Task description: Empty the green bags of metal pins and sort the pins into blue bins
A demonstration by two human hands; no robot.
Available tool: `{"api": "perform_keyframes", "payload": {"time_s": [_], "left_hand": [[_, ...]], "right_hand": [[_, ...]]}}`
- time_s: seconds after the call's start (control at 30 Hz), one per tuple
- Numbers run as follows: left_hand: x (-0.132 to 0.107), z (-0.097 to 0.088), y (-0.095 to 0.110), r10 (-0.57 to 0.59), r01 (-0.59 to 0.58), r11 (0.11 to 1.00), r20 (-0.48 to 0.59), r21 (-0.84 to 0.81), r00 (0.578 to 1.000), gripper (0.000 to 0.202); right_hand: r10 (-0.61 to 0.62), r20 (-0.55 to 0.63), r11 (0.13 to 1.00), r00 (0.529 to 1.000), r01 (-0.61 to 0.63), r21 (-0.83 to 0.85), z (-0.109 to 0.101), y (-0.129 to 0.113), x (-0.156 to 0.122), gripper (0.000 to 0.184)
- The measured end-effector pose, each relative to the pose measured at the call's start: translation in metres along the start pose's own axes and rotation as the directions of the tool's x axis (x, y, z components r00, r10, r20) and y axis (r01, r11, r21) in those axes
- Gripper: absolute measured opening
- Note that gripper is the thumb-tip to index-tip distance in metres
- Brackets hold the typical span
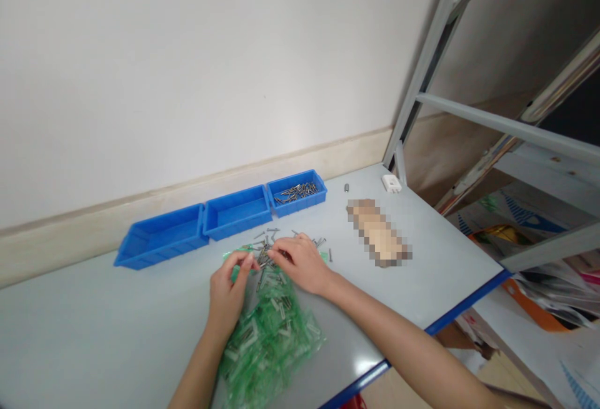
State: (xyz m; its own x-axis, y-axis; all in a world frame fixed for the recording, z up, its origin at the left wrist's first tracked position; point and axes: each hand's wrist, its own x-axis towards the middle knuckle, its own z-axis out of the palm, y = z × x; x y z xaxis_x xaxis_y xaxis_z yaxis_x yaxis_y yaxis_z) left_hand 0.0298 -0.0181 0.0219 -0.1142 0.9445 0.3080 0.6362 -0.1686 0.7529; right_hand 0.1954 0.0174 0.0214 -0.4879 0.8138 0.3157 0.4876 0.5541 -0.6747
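Left hand [227,282] and right hand [302,263] were curled over loose metal fasteners [264,259]; whether either grasped one could not be told. Blue bins [239,222] stood beyond, presumably for easy reach

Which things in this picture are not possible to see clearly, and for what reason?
In the head view:
Right hand: its own back hides whether it holds anything.
Green plastic: cut off by the bottom edge.
Tan object: covered by pixelation.
Metal fasteners: too small and overlapping to count.
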Motion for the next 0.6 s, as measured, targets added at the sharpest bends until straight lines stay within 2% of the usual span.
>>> {"api": "perform_keyframes", "payload": {"time_s": [0.1,0.2,0.43,0.6], "left_hand": [[-0.0008,-0.0007,0.0014,0.010,-0.010,1.000,0.018,0.000,1.000,0.035],[-0.0008,-0.0001,0.0003,0.008,-0.008,1.000,0.020,-0.004,1.000,0.035],[-0.0004,0.0017,-0.0039,-0.011,0.011,0.999,-0.009,-0.047,1.000,0.028],[-0.0011,0.0005,-0.0034,0.005,-0.004,1.000,0.024,-0.021,1.000,0.034]], "right_hand": [[-0.025,0.026,0.999,0.999,0.026,-0.033,-0.0001,0.0001,0.0001,0.036],[-0.032,0.015,0.999,0.999,0.032,-0.013,0.0006,0.0006,0.0002,0.036],[0.001,-0.051,0.995,0.999,0.004,0.098,0.0039,0.0034,0.0006,0.016],[-0.030,-0.015,0.999,0.999,0.031,0.045,0.0035,0.0043,0.0009,0.034]]}}
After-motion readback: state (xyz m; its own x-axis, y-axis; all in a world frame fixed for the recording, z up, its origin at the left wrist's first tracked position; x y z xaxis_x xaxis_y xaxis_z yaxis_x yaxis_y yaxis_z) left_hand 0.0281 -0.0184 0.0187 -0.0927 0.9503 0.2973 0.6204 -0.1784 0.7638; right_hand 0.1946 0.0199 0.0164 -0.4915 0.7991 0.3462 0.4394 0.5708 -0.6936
